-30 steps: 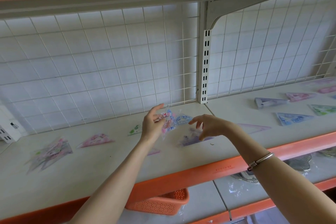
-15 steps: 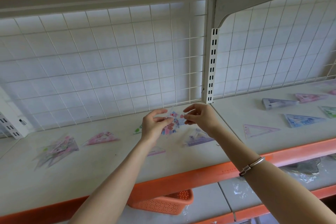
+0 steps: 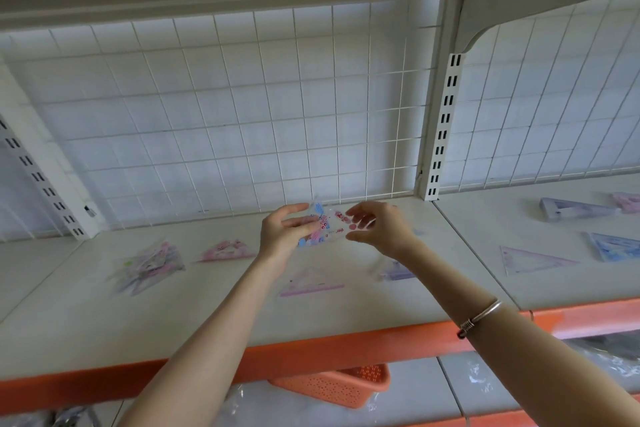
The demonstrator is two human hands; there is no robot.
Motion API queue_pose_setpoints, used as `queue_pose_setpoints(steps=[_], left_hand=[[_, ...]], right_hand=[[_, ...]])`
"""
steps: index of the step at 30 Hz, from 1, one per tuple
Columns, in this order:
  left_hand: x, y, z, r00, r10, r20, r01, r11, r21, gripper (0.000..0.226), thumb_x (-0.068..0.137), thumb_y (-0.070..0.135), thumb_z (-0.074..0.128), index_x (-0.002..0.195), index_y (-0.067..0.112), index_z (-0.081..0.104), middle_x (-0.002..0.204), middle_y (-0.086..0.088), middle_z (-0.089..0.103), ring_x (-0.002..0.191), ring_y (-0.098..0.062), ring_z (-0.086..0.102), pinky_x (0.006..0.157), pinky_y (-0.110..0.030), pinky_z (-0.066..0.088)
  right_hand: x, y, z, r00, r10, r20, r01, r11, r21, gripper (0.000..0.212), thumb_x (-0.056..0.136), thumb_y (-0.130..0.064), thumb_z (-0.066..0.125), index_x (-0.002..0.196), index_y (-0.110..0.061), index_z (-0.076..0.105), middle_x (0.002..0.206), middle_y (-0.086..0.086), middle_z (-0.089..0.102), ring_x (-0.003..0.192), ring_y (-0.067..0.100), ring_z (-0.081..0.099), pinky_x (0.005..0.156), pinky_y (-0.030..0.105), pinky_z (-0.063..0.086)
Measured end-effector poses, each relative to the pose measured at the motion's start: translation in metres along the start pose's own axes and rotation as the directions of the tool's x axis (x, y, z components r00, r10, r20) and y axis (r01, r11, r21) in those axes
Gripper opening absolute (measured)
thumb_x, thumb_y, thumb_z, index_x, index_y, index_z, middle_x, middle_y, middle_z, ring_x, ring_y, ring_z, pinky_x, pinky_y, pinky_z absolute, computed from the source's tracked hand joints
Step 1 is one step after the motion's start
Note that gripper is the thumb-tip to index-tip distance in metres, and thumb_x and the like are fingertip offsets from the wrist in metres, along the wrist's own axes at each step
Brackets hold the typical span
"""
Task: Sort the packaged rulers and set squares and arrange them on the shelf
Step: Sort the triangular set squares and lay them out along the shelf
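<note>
Nearest in, an orange basket (image 3: 332,386) sits on the level below the shelf (image 3: 207,315), under both forearms, and a bangle (image 3: 479,317) rings the right one. On the shelf itself, a pale triangle (image 3: 310,284) lies flat just short of the fingers, and a purple packet (image 3: 394,270) lies under the right wrist.

Now the action: the left hand (image 3: 287,232) and right hand (image 3: 377,229) share one clear packet (image 3: 329,225), printed pink and blue, held up off the shelf between them. The left fingers (image 3: 306,224) and thumb pinch its left end. The right fingers (image 3: 360,218) are curled in and nip its right end. What is inside is too blurred to name.

This looks like the check-and-sort step, reading the packet before it goes to a group. Light pinches at the ends suit it, since the film is slippery and flexes. Turn it flat so the print can be read, then lay it down rather than drop it.

Out left of the left fingers lie a pink square (image 3: 227,251) and, further left, a pile (image 3: 149,267), which seems the likely home for pink ones. Beyond the fingertips stands the wire grid (image 3: 242,114).
</note>
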State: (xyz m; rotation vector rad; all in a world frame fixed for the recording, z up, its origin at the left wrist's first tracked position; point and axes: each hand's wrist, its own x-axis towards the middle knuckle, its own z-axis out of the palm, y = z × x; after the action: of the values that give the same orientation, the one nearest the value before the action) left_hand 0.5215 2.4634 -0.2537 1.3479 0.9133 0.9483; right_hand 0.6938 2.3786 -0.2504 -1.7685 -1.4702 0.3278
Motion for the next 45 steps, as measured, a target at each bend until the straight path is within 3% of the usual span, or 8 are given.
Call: queue_pose_setpoints(steps=[5,12,18,24,26,29,35,45], left_hand=[[-0.002,0.001,-0.017,1.0,-0.02,0.01,0.02,1.0,-0.003,0.046,0.07,0.0,0.08,0.112,0.011,0.065,0.095,-0.011,0.073,0.08,-0.016,0.071,0.06,-0.016,0.052],[0.002,-0.005,-0.032,0.997,-0.067,-0.041,0.064,0.995,-0.076,0.026,0.082,0.0,0.07,0.107,0.007,0.067,0.093,-0.011,0.071,0.075,-0.016,0.07,0.061,-0.019,0.054],[0.007,-0.001,-0.027,0.991,-0.109,-0.078,0.096,0.983,-0.157,0.02,0.089,-0.006,0.059,0.107,0.002,0.057,0.095,-0.019,0.065,0.071,-0.02,0.067,0.053,-0.022,0.055],[0.018,0.001,0.002,0.993,-0.113,-0.024,0.11,0.988,-0.108,0.053,0.086,-0.009,0.054,0.124,0.028,0.046,0.09,-0.013,0.059,0.07,-0.017,0.063,0.054,-0.026,0.057],[0.022,0.002,0.016,0.994,-0.105,0.019,0.107,0.991,-0.087,0.049,0.087,-0.009,0.052,0.123,0.025,0.051,0.087,-0.012,0.059,0.07,-0.017,0.062,0.057,-0.027,0.058],[0.025,0.005,0.037,0.995,-0.094,0.029,0.097,0.989,-0.11,0.032,0.088,-0.009,0.053,0.113,0.011,0.054,0.089,-0.017,0.059,0.067,-0.023,0.062,0.059,-0.03,0.059],[0.036,0.0,0.075,0.993,-0.094,-0.066,0.086,0.99,-0.113,0.013,0.085,-0.007,0.063,0.093,0.001,0.057,0.078,-0.017,0.064,0.057,-0.019,0.062,0.052,-0.02,0.055],[0.038,-0.027,0.12,0.984,-0.165,-0.062,0.168,0.985,0.047,0.026,0.077,-0.015,0.069,0.074,0.003,0.05,0.08,-0.022,0.06,0.046,-0.018,0.065,0.046,-0.018,0.053]], right_hand=[[0.009,-0.02,0.017,0.977,-0.185,0.105,0.204,0.954,-0.219,0.063,0.072,-0.02,0.081,0.129,-0.014,0.057,0.106,0.002,0.062,0.079,0.01,0.052,0.074,0.017,0.043],[0.016,-0.029,0.031,0.968,-0.191,0.163,0.237,0.909,-0.342,0.064,0.074,-0.028,0.079,0.13,-0.01,0.055,0.113,0.005,0.061,0.088,0.016,0.056,0.078,0.022,0.044],[0.016,-0.018,0.016,0.991,-0.106,0.081,0.128,0.927,-0.353,0.043,0.071,-0.026,0.079,0.107,-0.007,0.065,0.094,0.007,0.061,0.079,0.021,0.055,0.073,0.029,0.046],[0.009,0.005,-0.008,0.992,0.029,-0.122,-0.058,0.969,-0.24,0.03,0.066,-0.021,0.08,0.076,-0.003,0.059,0.072,0.011,0.057,0.066,0.029,0.05,0.06,0.032,0.042],[0.006,0.011,-0.017,0.985,0.063,-0.159,-0.096,0.973,-0.209,0.04,0.067,-0.019,0.081,0.101,-0.004,0.064,0.08,0.012,0.063,0.07,0.028,0.053,0.066,0.032,0.045],[0.001,0.02,-0.033,0.975,0.11,-0.195,-0.14,0.979,-0.151,0.087,0.07,-0.02,0.081,0.144,-0.012,0.035,0.096,0.011,0.066,0.078,0.019,0.056,0.074,0.024,0.045],[-0.007,0.041,-0.064,0.94,0.183,-0.287,-0.228,0.964,-0.134,0.076,0.074,-0.023,0.078,0.14,-0.015,0.041,0.091,0.01,0.067,0.08,0.021,0.062,0.073,0.028,0.052],[-0.018,0.068,-0.09,0.93,0.236,-0.283,-0.281,0.951,-0.132,0.075,0.074,-0.025,0.078,0.139,-0.016,0.042,0.101,0.011,0.067,0.081,0.018,0.058,0.072,0.029,0.052]])
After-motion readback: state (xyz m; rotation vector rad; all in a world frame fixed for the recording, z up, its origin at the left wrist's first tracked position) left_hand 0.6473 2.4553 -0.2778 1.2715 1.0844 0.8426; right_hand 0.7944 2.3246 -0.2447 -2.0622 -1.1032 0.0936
